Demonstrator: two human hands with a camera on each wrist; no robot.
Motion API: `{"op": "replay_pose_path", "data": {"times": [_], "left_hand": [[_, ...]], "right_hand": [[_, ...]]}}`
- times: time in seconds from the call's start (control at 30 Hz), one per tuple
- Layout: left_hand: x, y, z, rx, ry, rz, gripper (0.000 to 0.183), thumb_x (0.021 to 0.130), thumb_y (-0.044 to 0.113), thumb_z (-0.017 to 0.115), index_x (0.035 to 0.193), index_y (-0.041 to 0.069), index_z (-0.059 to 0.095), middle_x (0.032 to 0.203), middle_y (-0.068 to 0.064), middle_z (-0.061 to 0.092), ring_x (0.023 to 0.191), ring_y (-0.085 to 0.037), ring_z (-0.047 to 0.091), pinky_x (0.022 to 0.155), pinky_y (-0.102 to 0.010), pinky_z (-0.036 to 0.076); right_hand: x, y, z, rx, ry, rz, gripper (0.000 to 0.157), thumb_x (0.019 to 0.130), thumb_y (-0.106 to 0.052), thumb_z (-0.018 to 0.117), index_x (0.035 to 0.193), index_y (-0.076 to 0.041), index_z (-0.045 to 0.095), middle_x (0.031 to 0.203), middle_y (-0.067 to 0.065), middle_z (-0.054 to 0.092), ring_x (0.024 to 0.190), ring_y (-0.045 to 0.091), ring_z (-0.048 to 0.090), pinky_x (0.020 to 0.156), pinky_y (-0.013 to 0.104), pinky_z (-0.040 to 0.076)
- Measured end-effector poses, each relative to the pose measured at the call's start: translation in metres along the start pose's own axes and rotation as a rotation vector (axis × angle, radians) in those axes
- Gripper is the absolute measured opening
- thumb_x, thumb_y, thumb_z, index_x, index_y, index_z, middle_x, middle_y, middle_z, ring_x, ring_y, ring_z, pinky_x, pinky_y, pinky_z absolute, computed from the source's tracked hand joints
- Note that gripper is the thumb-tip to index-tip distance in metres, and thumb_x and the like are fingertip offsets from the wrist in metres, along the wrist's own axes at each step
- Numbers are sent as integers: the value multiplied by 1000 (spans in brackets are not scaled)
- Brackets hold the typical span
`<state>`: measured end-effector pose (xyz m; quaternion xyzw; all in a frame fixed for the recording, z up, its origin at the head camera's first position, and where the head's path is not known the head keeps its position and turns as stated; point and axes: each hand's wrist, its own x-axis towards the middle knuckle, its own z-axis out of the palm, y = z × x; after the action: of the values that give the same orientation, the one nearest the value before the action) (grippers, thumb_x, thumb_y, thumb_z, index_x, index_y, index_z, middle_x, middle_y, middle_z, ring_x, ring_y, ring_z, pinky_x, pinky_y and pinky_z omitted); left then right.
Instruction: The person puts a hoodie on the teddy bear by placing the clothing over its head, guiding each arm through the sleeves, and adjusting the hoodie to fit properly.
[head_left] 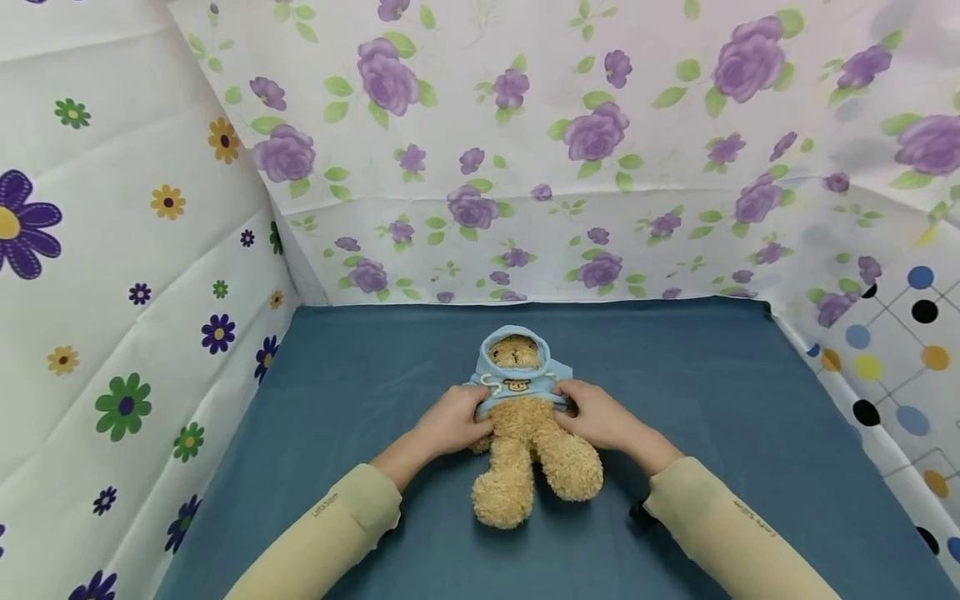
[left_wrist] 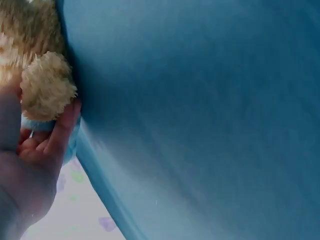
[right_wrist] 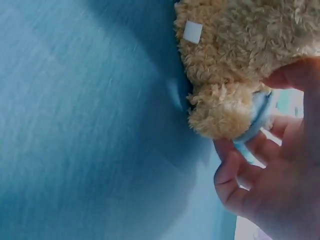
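Observation:
A tan, curly-furred teddy bear (head_left: 517,417) lies face up on the blue cloth, feet toward me. It wears a light blue hoodie (head_left: 517,386) with white drawstrings, its hood around the bear's face. At the bear's left side in the head view, my left hand (head_left: 455,419) grips the hoodie near its hem. My right hand (head_left: 596,414) holds the opposite side, thumb below the hem against the fur. A furry paw (left_wrist: 48,87) sits by the left fingers in the left wrist view. In the right wrist view, another paw (right_wrist: 220,111) pokes from the blue cuff beside the curled fingers.
Blue cloth (head_left: 360,358) covers the table. White flower-print sheets rise at the back (head_left: 525,167) and left (head_left: 135,317); a dotted sheet (head_left: 900,375) stands at the right. A small black object (head_left: 642,515) shows by the right sleeve.

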<state>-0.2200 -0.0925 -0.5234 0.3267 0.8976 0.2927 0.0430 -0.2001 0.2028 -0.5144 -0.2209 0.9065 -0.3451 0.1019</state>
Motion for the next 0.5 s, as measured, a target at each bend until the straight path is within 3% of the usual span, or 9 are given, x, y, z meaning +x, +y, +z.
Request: {"op": "replay_pose_path", "data": {"times": [0.13, 0.3, 0.5], "left_hand": [[1, 5, 7, 84, 23, -35, 41, 97, 3, 66, 71, 18, 39, 63, 5, 29, 54, -9, 24, 56, -27, 25], [3, 15, 11, 152, 39, -86, 45, 104, 8, 66, 66, 18, 44, 55, 5, 34, 46, -8, 30, 49, -26, 28], [2, 20, 14, 170, 59, -127, 48, 106, 11, 68, 63, 19, 50, 50, 6, 41, 41, -5, 37, 43, -24, 30]], "right_hand": [[3, -1, 5, -45, 49, -8, 14, 106, -16, 70, 97, -12, 59, 81, 2, 49, 68, 14, 42, 67, 37, 37], [7, -3, 14, -143, 141, 35, 28, 104, -19, 63, 80, -17, 50, 69, -2, 38, 61, 13, 32, 63, 34, 32], [7, -10, 19, -172, 180, 92, 33, 102, -14, 62, 73, -16, 47, 64, -4, 30, 57, 13, 25, 59, 33, 25]]}}
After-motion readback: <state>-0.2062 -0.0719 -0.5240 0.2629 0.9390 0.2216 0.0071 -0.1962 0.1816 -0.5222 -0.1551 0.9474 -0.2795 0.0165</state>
